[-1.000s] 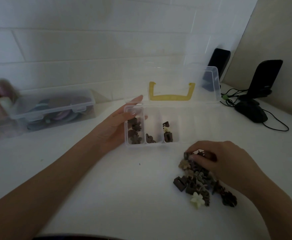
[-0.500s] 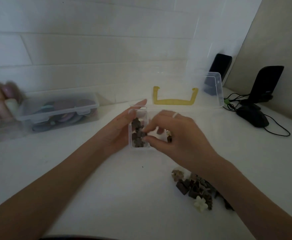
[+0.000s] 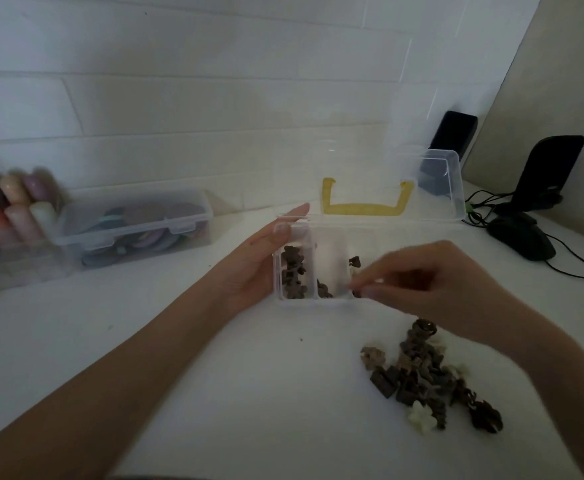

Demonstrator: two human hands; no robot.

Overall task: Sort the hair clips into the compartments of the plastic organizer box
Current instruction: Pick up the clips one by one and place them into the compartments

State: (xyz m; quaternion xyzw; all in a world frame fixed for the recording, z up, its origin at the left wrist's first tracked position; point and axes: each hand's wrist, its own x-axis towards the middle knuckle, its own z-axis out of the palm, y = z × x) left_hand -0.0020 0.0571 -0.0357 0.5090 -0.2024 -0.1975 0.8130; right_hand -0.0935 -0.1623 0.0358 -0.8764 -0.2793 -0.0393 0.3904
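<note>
Two hands at the organizer box (image 3: 313, 299): our left hand (image 3: 252, 261) steadies its left wall, fingers straight; right hand (image 3: 432, 282) pinch blurred, contents undeterminable. Loose clips (image 3: 422, 372) near the tabletop's front right.

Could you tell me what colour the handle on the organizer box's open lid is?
Yellow; the handle shows best in the head view.
</note>
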